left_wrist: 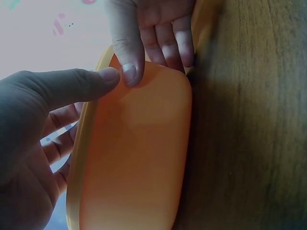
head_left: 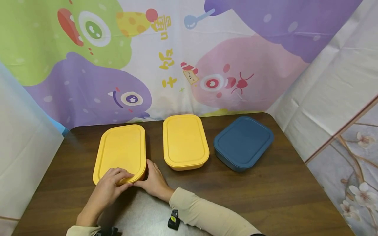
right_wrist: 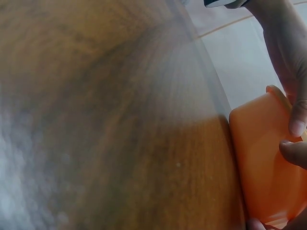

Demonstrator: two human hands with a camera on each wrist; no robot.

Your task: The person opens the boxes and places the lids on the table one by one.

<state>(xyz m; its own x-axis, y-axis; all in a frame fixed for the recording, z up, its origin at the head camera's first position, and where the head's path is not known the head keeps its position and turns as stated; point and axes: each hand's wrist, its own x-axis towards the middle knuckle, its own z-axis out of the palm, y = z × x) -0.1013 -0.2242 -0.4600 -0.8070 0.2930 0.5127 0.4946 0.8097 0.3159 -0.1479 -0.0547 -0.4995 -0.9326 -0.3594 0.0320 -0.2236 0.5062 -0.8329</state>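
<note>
A yellow-lidded food container [head_left: 122,149] lies at the left of the table, its near right corner between both hands. My left hand [head_left: 109,185] pinches the lid's near edge, fingers on top and thumb at the rim [left_wrist: 74,191]. The right hand [head_left: 156,182] grips the same corner lower down, with its thumb on the front wall [left_wrist: 139,143] and its other fingers along the right side. In the right wrist view, the thumbs of both hands are close together at the container's orange-looking wall [right_wrist: 264,158]. The lid sits on the container.
A second yellow lidded container [head_left: 185,139] stands in the middle of the brown wooden table [head_left: 236,196]. Right of it is a dark blue lidded container [head_left: 243,142], turned at an angle. A cartoon-printed cloth [head_left: 177,98] hangs behind the table's far edge.
</note>
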